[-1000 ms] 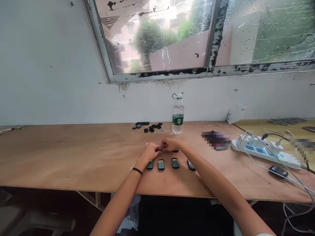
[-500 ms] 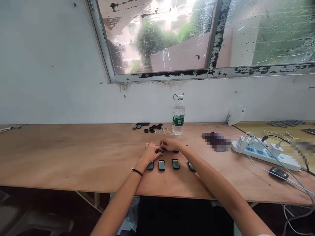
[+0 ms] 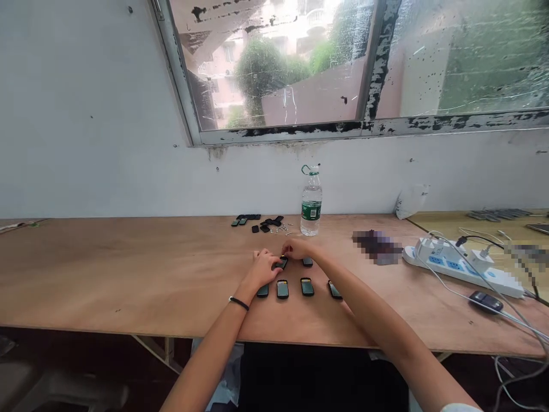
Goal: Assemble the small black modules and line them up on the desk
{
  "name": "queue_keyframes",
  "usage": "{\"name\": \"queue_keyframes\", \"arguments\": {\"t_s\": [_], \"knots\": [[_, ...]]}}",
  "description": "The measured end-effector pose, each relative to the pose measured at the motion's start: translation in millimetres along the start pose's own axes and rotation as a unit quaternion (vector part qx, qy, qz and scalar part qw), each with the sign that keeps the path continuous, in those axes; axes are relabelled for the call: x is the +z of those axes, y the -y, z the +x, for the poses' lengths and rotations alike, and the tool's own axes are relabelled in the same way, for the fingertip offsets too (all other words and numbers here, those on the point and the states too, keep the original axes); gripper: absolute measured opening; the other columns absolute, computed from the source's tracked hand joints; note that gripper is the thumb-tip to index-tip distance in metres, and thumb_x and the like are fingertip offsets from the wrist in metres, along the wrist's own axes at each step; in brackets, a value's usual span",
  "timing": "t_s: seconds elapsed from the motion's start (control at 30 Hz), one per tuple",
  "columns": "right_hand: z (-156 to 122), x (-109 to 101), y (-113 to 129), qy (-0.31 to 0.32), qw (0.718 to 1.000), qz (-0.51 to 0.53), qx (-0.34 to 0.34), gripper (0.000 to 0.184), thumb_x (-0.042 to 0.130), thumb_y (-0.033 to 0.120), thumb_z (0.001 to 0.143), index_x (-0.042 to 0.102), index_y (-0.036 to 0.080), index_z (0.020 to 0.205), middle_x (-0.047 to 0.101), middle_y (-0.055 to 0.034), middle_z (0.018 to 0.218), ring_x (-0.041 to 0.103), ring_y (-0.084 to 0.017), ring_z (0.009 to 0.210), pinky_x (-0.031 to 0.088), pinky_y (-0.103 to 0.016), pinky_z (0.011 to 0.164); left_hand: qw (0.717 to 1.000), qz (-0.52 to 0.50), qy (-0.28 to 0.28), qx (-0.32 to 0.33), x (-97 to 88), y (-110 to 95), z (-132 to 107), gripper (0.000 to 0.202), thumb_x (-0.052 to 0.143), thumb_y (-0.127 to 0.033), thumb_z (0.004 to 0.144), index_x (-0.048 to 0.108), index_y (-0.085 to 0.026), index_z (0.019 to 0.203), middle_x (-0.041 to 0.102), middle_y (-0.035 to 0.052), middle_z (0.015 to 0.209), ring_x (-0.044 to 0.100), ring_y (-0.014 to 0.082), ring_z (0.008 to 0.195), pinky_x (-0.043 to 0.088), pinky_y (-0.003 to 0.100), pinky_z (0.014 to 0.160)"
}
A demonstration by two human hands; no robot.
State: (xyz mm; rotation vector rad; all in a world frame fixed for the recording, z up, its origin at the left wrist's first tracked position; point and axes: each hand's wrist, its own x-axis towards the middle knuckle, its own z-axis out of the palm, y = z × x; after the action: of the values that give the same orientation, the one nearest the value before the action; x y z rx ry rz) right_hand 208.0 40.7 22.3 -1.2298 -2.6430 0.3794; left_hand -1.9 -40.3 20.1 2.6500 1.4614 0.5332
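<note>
My left hand [image 3: 263,267] grips a small black device with a grey-green screen [image 3: 282,262] by its sides, low over the table. At its top edge, my right hand [image 3: 297,248] has its fingertips pinched together; whatever they hold is too small to make out. Just right of them lies a similar small device [image 3: 307,262]. Nearer the front edge is a row of the same kind: one device [image 3: 262,290] partly under my left wrist, a second device [image 3: 282,289], a third device [image 3: 307,286], and a tilted device [image 3: 335,290] beside my right forearm.
Toward the wall on the wooden table [image 3: 128,269] lie black plastic pieces [image 3: 271,222] and small shiny bits [image 3: 283,228]. A water bottle [image 3: 311,209] stands behind my hands. To the right are a blurred-out item [image 3: 377,247], a power strip [image 3: 461,266] with cables and a black mouse-shaped object [image 3: 485,302].
My right hand has shifted slightly right and its fingers have drawn closer together, showing more of the held device's screen. My left hand stays almost where it was.
</note>
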Motion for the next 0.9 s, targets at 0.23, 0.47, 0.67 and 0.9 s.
{"name": "queue_keyframes", "arguments": {"t_s": [0.23, 0.47, 0.67, 0.9], "knots": [[-1, 0, -6, -0.033, 0.999, 0.014, 0.030, 0.023, 0.066, 0.012, 0.083, 0.081, 0.019, 0.099, 0.079, -0.0059, 0.095, 0.063, -0.014, 0.069, 0.040, -0.022, 0.058, 1.000, 0.004, -0.007, 0.001, 3.4, -1, 3, 0.018, 0.076, -0.035, 0.091, 0.080, -0.026, 0.105, 0.077, 0.0081, 0.107, 0.057, 0.0289, 0.116, 0.031, 0.046, 0.099], [-14, -6, 4, -0.120, 0.991, 0.049, 0.040, 0.014, 0.064, 0.015, 0.087, 0.077, 0.014, 0.084, 0.075, -0.0054, 0.082, 0.059, -0.015, 0.068, 0.038, -0.023, 0.060, 1.000, 0.018, -0.014, -0.015, 1.5, -9, 3, 0.017, 0.073, -0.036, 0.093, 0.079, -0.025, 0.104, 0.076, 0.0083, 0.111, 0.055, 0.0278, 0.117, 0.031, 0.046, 0.099], [-64, -19, -17, -0.123, 0.988, 0.052, 0.083, 0.023, 0.059, 0.007, 0.085, 0.078, 0.014, 0.095, 0.077, -0.0091, 0.098, 0.067, -0.021, 0.087, 0.048, -0.027, 0.076, 1.000, 0.002, -0.016, -0.018, 2.5, -8, 4, 0.016, 0.073, -0.037, 0.093, 0.079, -0.024, 0.100, 0.077, 0.0081, 0.109, 0.056, 0.0277, 0.117, 0.030, 0.046, 0.101], [-103, -15, -32, -0.083, 0.995, 0.054, 0.014, 0.036, 0.065, 0.008, 0.081, 0.077, 0.019, 0.112, 0.075, -0.0085, 0.109, 0.067, -0.025, 0.101, 0.049, -0.032, 0.085, 0.998, -0.020, -0.052, -0.027, 1.9, -12, 8, 0.021, 0.071, -0.044, 0.094, 0.080, -0.025, 0.099, 0.075, 0.0073, 0.111, 0.055, 0.0275, 0.117, 0.032, 0.044, 0.099]]}}
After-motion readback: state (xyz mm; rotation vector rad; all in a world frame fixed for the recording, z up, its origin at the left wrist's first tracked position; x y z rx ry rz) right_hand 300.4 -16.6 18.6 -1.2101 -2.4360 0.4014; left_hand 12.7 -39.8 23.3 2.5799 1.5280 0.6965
